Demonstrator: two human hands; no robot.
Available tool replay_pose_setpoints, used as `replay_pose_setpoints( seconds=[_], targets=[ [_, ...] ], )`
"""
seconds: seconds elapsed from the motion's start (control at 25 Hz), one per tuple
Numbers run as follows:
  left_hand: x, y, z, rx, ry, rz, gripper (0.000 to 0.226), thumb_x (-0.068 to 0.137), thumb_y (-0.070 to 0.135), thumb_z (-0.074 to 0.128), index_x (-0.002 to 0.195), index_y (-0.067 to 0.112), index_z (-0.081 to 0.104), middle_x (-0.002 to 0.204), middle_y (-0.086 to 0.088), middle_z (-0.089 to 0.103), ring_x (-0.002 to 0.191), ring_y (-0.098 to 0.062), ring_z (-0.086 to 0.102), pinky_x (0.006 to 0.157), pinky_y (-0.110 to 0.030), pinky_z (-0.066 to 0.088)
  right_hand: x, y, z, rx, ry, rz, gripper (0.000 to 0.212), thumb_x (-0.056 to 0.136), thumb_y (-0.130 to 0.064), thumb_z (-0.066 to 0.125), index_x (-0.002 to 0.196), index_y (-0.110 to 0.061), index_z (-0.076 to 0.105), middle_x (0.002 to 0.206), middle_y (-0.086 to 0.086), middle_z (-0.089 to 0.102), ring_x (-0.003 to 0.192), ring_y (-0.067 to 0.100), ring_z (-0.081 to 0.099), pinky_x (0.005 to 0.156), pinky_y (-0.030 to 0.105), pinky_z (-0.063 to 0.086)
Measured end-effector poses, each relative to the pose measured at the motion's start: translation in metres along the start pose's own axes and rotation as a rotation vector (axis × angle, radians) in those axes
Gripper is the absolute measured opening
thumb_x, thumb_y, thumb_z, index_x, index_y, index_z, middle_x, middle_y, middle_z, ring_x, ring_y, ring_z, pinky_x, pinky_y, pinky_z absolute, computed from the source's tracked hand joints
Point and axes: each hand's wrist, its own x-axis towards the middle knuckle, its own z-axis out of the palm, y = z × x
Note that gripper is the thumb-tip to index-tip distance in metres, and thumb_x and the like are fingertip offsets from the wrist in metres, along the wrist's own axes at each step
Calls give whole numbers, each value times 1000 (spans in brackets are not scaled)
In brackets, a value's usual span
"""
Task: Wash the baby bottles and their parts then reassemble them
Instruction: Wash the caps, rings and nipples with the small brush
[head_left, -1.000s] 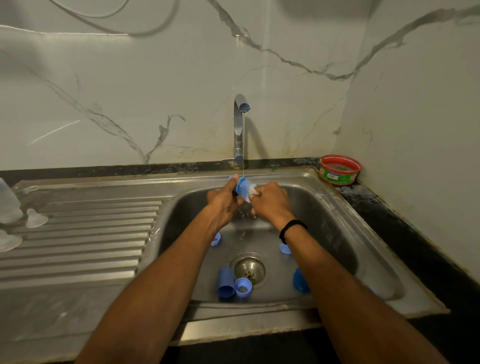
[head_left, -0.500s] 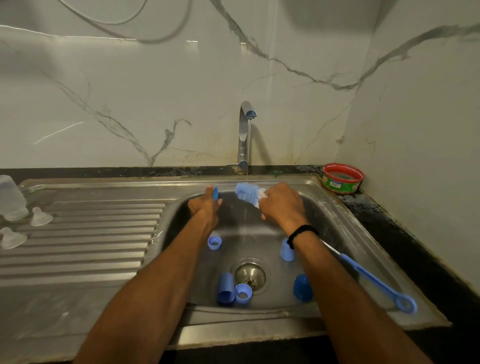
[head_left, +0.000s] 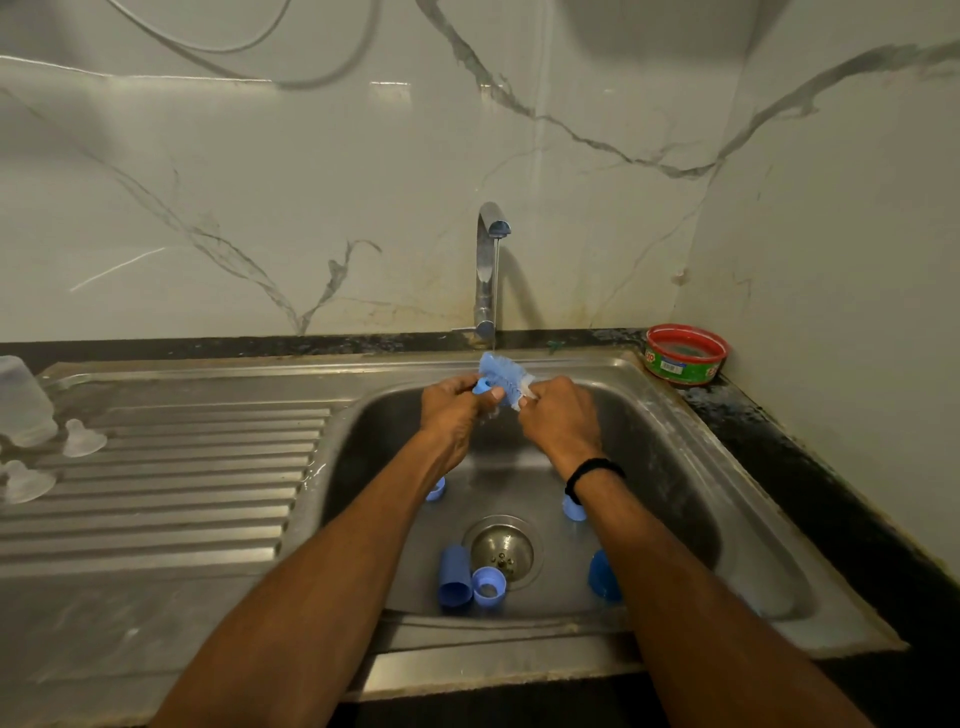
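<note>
Under the running tap (head_left: 491, 270), my left hand (head_left: 452, 410) pinches a small blue bottle ring (head_left: 482, 386). My right hand (head_left: 558, 415) grips the blue bottle brush (head_left: 504, 376) just below its bristles, which touch the ring. Several blue bottle parts lie on the sink floor: a tall cap (head_left: 454, 574), a ring (head_left: 489, 586), a cap (head_left: 602, 574) and two smaller pieces (head_left: 435, 489) (head_left: 573, 509). On the drainboard at the far left stand a clear bottle (head_left: 23, 402) and two clear nipples (head_left: 83, 439) (head_left: 26, 480).
The steel sink basin (head_left: 727, 519) has its drain (head_left: 503, 545) in the middle. A ribbed drainboard (head_left: 182, 493) lies to the left. A red and green tub (head_left: 684, 354) sits in the back right corner on the dark counter (head_left: 831, 493).
My hands parted, the brush pulled out of the blue piece, then came back together under the tap. The brush bristles now touch the ring in my left hand.
</note>
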Motion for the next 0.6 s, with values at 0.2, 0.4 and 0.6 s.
replay_pose_setpoints(
  seconds=[0.2, 0.4, 0.6],
  targets=[
    [8, -4, -2, 50, -26, 29, 37, 85, 9, 78, 120, 6, 69, 114, -10, 74, 106, -22, 70, 102, -39, 54, -2, -4, 3, -10, 18, 27, 31, 88, -30, 68, 111, -9, 67, 94, 8, 67, 83, 23, 63, 63, 28, 49],
    [8, -1, -9, 51, -46, 24, 37, 89, 11, 74, 124, 3, 67, 110, -8, 74, 99, -18, 72, 92, -31, 57, -2, -7, 5, 16, -31, 52, 31, 87, -34, 71, 106, -9, 67, 88, 7, 65, 74, 21, 59, 55, 23, 40],
    [9, 0, -10, 34, -74, -8, 32, 87, 15, 76, 118, 7, 71, 108, -9, 76, 104, -23, 72, 100, -41, 55, -5, -9, 6, 16, -10, 85, 32, 90, -32, 68, 110, -8, 66, 97, 10, 67, 81, 23, 62, 60, 26, 42]
  ],
)
